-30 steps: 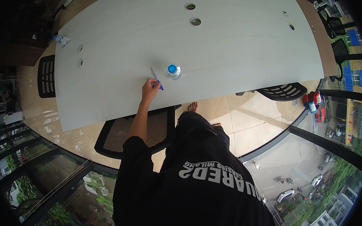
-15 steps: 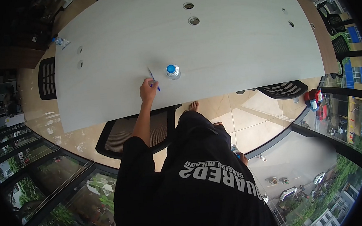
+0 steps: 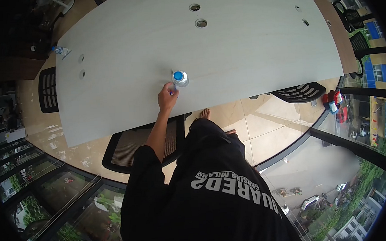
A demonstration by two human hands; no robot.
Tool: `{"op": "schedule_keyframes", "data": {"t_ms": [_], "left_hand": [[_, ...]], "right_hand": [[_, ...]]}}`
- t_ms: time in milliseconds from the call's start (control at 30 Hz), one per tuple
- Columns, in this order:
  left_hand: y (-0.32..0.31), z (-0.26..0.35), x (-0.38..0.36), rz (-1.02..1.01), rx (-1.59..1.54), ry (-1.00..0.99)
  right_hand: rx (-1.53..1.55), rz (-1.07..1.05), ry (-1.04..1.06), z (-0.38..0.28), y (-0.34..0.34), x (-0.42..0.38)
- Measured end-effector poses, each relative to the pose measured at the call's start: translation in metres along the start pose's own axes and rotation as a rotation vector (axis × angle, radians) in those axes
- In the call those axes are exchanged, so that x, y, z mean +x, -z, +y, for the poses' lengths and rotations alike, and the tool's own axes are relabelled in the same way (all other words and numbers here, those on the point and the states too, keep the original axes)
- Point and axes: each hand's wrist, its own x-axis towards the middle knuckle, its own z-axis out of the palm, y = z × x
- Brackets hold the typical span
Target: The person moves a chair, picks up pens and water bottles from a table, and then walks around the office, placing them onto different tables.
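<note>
My left hand is over the near part of the pale table, with its fingers closed on a slim pen. The pen points away from me, its far end beside the bottle. Just beyond and to the right of my fingertips stands an upright clear plastic bottle with a blue cap. From this angle the fingertips are right at its lower left side. My right hand is hidden behind my body and dark shirt.
The long table has several round cable holes. Another bottle lies at its left edge. A mesh chair is tucked under the near edge, a second chair to the right. Large windows run behind me.
My left hand has moved right with the pen, close up to the bottle. The pen is now more upright in view. My right hand, seen low on the right before, has gone out of sight.
</note>
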Motion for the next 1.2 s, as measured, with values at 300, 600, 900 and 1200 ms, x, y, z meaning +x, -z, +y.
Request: {"op": "schedule_keyframes", "data": {"t_ms": [300, 600, 900, 1200], "left_hand": [[-0.001, 0.009, 0.003, 0.01, -0.034, 0.015], [-0.013, -0.009, 0.002, 0.071, -0.123, -0.002], [-0.013, 0.008, 0.0, 0.1, -0.061, 0.07], [0.005, 0.008, -0.017, 0.125, 0.103, 0.163]], "right_hand": [[-0.075, -0.05, -0.225, -0.013, -0.001, 0.009], [-0.536, -0.103, 0.33, -0.019, 0.013, 0.007], [-0.387, -0.073, 0.19, 0.039, 0.005, 0.04], [-0.174, -0.026, 0.164, 0.075, 0.001, 0.041]]}}
